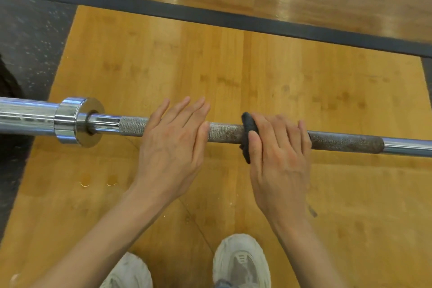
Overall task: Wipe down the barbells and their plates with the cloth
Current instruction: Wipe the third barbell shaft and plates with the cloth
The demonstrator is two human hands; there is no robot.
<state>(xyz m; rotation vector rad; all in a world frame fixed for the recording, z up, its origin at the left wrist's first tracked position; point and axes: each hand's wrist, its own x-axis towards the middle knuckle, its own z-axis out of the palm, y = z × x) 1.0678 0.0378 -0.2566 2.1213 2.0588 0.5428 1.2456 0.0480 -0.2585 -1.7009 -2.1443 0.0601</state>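
Note:
A steel barbell (224,132) lies across the view above a wooden platform, with a chrome collar (77,121) and sleeve at the left and rusty knurled grip in the middle. My left hand (173,145) lies flat over the knurled part with straight fingers. My right hand (278,154) is wrapped over the bar, pressing a dark cloth (248,135) around it; the cloth bulges out at the thumb side. No plates show on the visible sleeve.
Under the bar is a wooden lifting platform (233,72), bordered by black rubber flooring (30,37) at the left and a dark strip (233,18) behind. My two pale sneakers (242,262) stand at the bottom edge. A dark object sits at the far left edge.

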